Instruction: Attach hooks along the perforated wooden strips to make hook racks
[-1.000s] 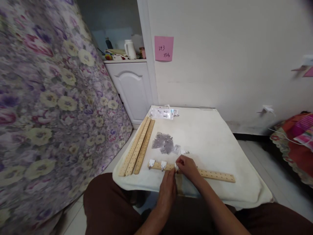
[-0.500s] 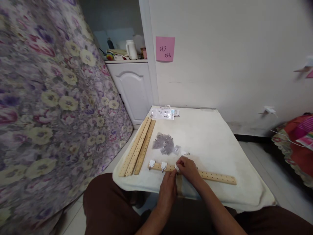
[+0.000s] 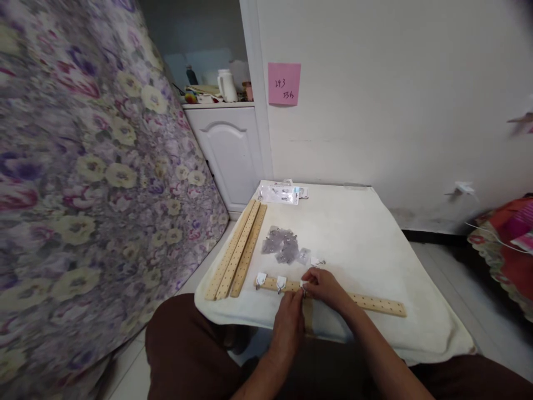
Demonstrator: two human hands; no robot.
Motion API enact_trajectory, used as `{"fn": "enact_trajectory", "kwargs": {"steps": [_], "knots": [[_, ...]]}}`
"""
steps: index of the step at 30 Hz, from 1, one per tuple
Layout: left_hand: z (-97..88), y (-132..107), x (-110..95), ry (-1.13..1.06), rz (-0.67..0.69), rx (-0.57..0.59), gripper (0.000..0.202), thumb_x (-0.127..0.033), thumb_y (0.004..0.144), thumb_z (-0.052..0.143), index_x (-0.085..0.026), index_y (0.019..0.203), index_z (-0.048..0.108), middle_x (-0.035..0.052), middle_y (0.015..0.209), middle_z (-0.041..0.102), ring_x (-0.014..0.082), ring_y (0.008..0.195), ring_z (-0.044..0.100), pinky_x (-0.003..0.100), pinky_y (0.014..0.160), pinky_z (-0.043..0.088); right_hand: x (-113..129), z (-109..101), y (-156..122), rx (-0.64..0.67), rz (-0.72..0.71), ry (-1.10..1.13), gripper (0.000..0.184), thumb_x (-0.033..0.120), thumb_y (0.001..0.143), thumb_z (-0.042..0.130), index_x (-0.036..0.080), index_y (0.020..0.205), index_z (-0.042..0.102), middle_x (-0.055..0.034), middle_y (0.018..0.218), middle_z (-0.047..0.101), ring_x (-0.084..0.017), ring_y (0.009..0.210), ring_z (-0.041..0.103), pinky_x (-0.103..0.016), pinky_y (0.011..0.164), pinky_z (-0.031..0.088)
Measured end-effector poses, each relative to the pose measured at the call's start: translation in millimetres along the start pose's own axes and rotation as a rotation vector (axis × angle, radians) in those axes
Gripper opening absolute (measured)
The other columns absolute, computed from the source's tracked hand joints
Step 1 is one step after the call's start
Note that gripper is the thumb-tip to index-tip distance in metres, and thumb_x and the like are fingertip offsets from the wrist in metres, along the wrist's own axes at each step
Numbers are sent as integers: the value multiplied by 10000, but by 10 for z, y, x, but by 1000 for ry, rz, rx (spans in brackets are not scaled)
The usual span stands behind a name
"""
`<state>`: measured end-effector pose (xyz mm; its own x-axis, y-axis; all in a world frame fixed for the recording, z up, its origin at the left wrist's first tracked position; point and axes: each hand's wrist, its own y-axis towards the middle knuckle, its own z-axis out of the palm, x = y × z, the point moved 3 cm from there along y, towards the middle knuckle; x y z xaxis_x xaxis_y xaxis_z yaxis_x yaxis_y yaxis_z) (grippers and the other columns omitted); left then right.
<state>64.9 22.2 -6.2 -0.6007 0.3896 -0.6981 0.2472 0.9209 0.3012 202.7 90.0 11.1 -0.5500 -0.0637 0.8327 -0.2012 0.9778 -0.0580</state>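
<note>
A long wooden strip with rows of holes (image 3: 375,304) lies across the near edge of a white-covered table (image 3: 358,233). Two white hooks (image 3: 270,280) sit on its left end. My right hand (image 3: 325,286) pinches a third small white hook against the strip. My left hand (image 3: 289,319) meets it from below, fingertips closed on the same spot. A pile of small clear bags of metal parts (image 3: 283,246) lies just beyond the hands, with one loose white hook (image 3: 317,261) beside it.
Three more holed wooden strips (image 3: 239,250) lie side by side at the table's left edge. A clear packet (image 3: 281,194) rests at the far edge. A flowered mattress (image 3: 83,166) leans on the left. A white cabinet (image 3: 229,150) and a pink note (image 3: 283,83) are behind.
The view has shifted slightly. Both hands stay together at the same place on the strip, working the small white hook.
</note>
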Motion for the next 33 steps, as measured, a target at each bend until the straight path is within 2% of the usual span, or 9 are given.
{"fn": "enact_trajectory", "kwargs": {"steps": [6,15,21,25,33], "knots": [[33,-9,39,27,6,10,452,-73,802,346,-174,1231,445,117,1048,525,217,996,486,406,852,442,-56,6,23,33,16,-3,221,155,610,596,160,825,648,-1,657,622,-127,614,551,-217,565,392],[41,-23,51,-1,30,-30,403,-133,852,334,-182,1238,441,116,1047,523,213,982,492,413,858,444,-36,5,-20,-10,45,-28,231,229,630,632,177,850,675,-26,733,663,-155,685,596,-236,612,430],[48,-23,71,17,55,-33,426,-97,836,336,-190,1237,442,109,1025,529,209,969,501,410,845,452,-21,-6,-30,5,53,-35,255,234,640,621,180,882,680,-31,742,676,-158,692,610,-239,633,441],[8,-15,38,6,54,-20,410,-94,832,346,-172,1218,458,117,1028,529,214,980,498,414,856,446,-10,-27,-30,34,43,-55,280,211,618,627,179,890,684,-30,767,681,-151,684,610,-234,643,443],[-121,-7,-56,-113,21,-26,405,-96,836,359,-199,1214,464,109,1080,527,208,1034,494,419,913,416,63,-46,-73,2,40,-149,283,220,650,598,215,919,686,-21,819,682,-155,732,601,-242,685,433]]}}
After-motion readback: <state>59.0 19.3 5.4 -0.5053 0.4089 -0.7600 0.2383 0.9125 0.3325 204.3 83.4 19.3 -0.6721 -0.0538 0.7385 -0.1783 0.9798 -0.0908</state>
